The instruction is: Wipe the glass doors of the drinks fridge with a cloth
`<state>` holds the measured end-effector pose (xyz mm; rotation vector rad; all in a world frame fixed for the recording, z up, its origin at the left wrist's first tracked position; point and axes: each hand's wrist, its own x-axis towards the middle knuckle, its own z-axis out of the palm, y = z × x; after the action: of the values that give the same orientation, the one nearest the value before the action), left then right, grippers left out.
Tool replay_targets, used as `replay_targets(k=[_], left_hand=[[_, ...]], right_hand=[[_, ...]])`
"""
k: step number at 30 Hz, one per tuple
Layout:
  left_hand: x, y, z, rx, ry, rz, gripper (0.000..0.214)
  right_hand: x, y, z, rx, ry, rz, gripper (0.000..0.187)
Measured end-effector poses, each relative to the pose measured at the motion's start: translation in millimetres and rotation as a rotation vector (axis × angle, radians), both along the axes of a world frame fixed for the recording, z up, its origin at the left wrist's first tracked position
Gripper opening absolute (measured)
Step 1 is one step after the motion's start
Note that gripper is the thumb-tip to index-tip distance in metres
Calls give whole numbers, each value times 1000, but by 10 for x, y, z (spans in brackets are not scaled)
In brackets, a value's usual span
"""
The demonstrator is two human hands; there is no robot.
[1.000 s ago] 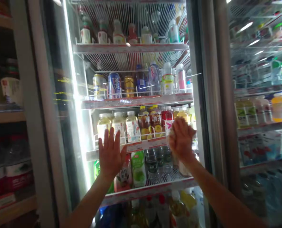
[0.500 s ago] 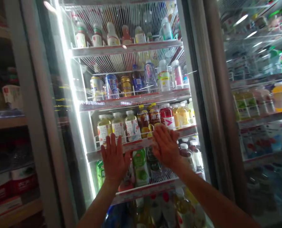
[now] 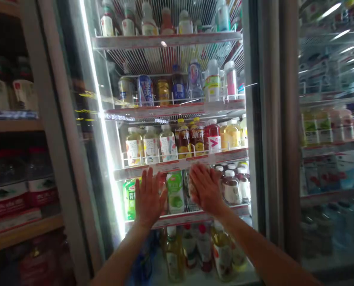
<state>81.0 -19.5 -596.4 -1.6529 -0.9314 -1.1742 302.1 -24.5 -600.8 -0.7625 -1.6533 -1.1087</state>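
So, what stands in front of the person?

A tall, brightly lit drinks fridge [image 3: 252, 119], with a white strip of light down its left side. Another fridge door [image 3: 328, 79] stands just to the right, and wooden shelves [image 3: 13, 126] loaded with bottled drinks stand to the left.

What fills the fridge?

Several white shelves [image 3: 179, 163] with red price strips, crowded with bottles, plus a short row of cans [image 3: 145, 90] higher up.

And the hands?

Both arms reach in from the bottom corners of the view. The left hand [image 3: 149, 196] and the right hand [image 3: 206, 190] are side by side and slightly apart, and they appear pressed flat on the outside of the glass door [image 3: 89, 95], which is shut. Both are open, with fingers spread, and neither grasps anything.

What is closest to them?

Behind the glass, a green-labelled bottle [image 3: 175, 192] stands between the hands. Small white-capped bottles [image 3: 230, 186] sit just right of the right hand, and a yellow-capped bottle [image 3: 183, 137] stands on the shelf just above the fingertips.
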Motion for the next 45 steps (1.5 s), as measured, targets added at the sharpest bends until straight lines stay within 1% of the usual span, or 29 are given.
replay_targets(k=[1, 4, 5, 6, 7, 9, 13, 14, 15, 16, 18, 19, 22, 23, 25, 27, 29, 30, 31, 32, 33, 36, 37, 38, 39, 40, 43, 44, 45], left_hand=[[-32, -21, -56, -10, 20, -1, 65], [-87, -61, -196, -40, 51, 6, 63], [-87, -63, -228, -44, 51, 9, 63], [-78, -60, -252, -44, 46, 11, 64], [-63, -53, -270, -43, 38, 14, 65], [-26, -36, -289, -41, 10, 25, 65], [-9, -35, -291, -49, 2, 49, 65], [-24, -44, -289, -44, 13, 51, 65], [-44, -54, -289, -40, 27, 53, 64], [-66, -65, -291, -40, 41, 58, 63], [-104, -81, -303, -49, 62, 74, 62], [-114, -86, -314, -55, 69, 79, 61], [-94, -88, -355, -74, 52, 82, 62], [-74, -88, -369, -75, 34, 77, 63], [-28, -95, -395, -77, -6, 60, 65], [7, -114, -426, -94, -33, 42, 66], [21, -142, -473, -119, -31, 32, 67], [19, -157, -502, -124, -21, 30, 68], [12, -172, -534, -124, -7, 29, 69], [1, -186, -567, -119, 8, 30, 70], [-15, -199, -599, -112, 22, 32, 71], [-86, -247, -682, -124, 60, 46, 70], [-118, -268, -709, -139, 79, 53, 68], [-155, -293, -738, -153, 103, 61, 66], [-196, -320, -771, -166, 129, 74, 64], [-242, -349, -808, -173, 154, 90, 62], [-407, -428, -927, -179, 185, 153, 58], [-470, -445, -960, -183, 178, 175, 57], [-534, -455, -983, -182, 165, 195, 57]], right_hand=[[169, 9, -45, 15, 56, -28, 61], [740, 56, -165, 93, 330, -137, 62], [868, 65, -200, 119, 408, -158, 61], [931, 65, -235, 132, 460, -169, 61], [924, 56, -270, 129, 474, -167, 61], [715, 22, -351, 82, 404, -146, 63], [62, -45, -526, -32, 71, -42, 58], [-15, -57, -561, -45, -3, -10, 55], [-27, -65, -587, -57, -70, 19, 52], [30, -68, -603, -65, -119, 35, 51], [316, -53, -604, -58, -113, 10, 52], [512, -39, -594, -34, -48, -26, 54], [1061, -17, -599, 46, 277, -165, 61], [1176, -26, -640, 45, 352, -189, 62], [1262, -68, -808, 10, 392, -186, 63], [1192, -121, -1053, -38, 363, -164, 66], [1029, -153, -1259, -77, 336, -161, 69], [929, -153, -1302, -81, 332, -163, 70], [823, -142, -1290, -74, 328, -161, 70], [711, -119, -1218, -60, 324, -153, 71], [598, -89, -1094, -41, 319, -139, 71], [278, 7, -614, 17, 285, -82, 68], [186, 23, -505, 18, 244, -58, 65], [106, 23, -459, 14, 178, -31, 62], [42, 6, -482, -3, 86, -2, 58], [-5, -27, -569, -28, -27, 25, 53], [-44, -156, -1008, -89, -363, 83, 38], [-40, -184, -1118, -104, -441, 90, 35], [-39, -196, -1169, -114, -496, 98, 34]])
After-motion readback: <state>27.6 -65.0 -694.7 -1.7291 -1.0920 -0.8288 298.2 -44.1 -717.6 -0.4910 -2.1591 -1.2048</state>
